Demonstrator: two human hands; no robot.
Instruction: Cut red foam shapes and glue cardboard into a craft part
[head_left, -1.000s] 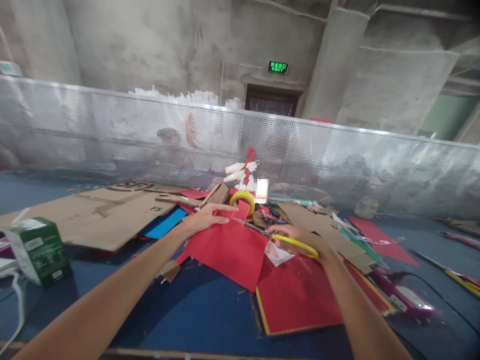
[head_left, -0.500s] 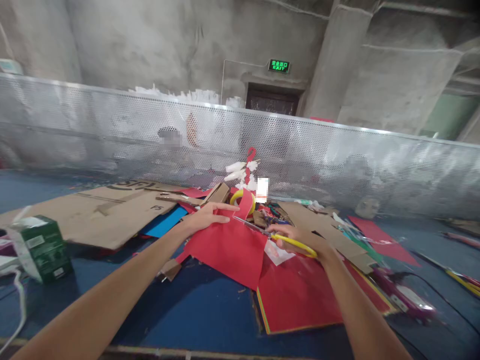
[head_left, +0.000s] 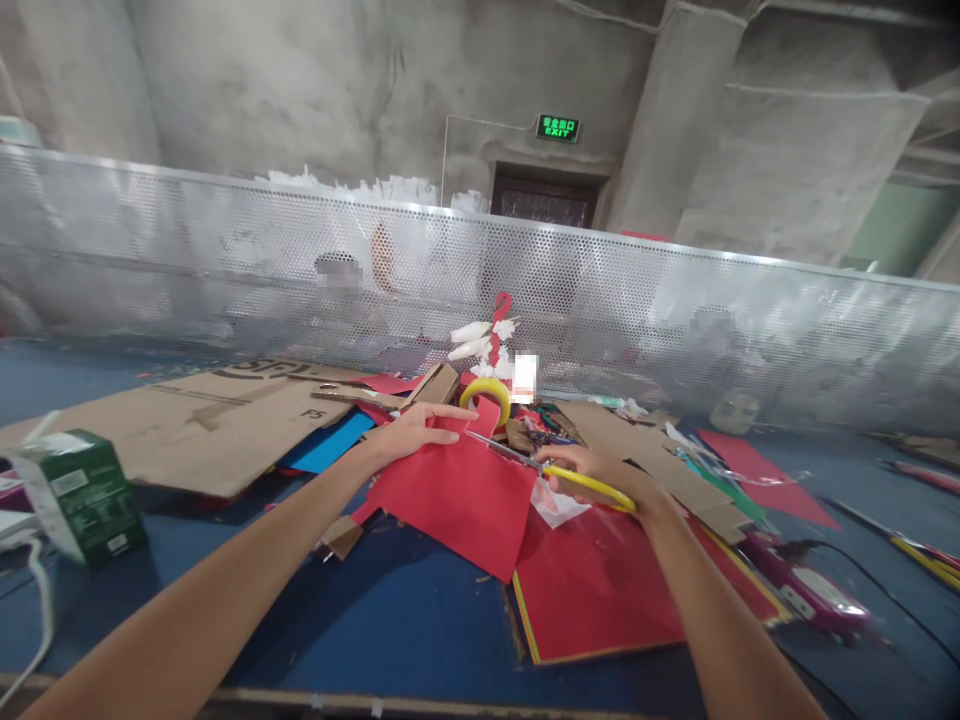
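My left hand pinches the upper left part of a red paper sheet between thumb and fingers. My right hand is closed round a pair of scissors with yellow handles. Their blades point left and lie at the sheet's upper edge, close to my left fingertips. Above the blades, a narrow red strip of the paper leans back in front of a yellow tape roll. Under my right forearm lies a stack of coloured paper with a red sheet on top.
Flat cardboard and a green box are on the left. Cardboard pieces, a purple power strip and another red sheet lie on the right. Behind stands a perforated metal screen, with a red and white ornament before it.
The red strip above the blades has dropped lower, showing more of the tape roll. Both hands stay almost where they were, with the scissors still at the paper.
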